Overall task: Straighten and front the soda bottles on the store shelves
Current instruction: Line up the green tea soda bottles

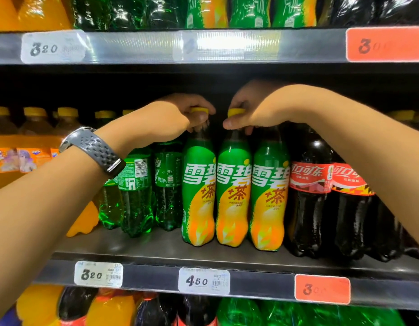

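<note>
Soda bottles (pixel 233 196) green-orange, yellow caps, upright; left hand (pixel 178 116), right hand (pixel 248 109) each grasping one neck.

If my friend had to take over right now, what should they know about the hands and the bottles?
Left hand: gripping the neck of the first green-and-orange bottle, just under its yellow cap.
Right hand: gripping the neck of the middle green-and-orange bottle.
Done: all three of these, including the third one, stand upright with labels facing out, near the shelf edge.
Left: the clear green bottles sit further back with labels turned sideways; the cola bottles may need checking too.
</note>
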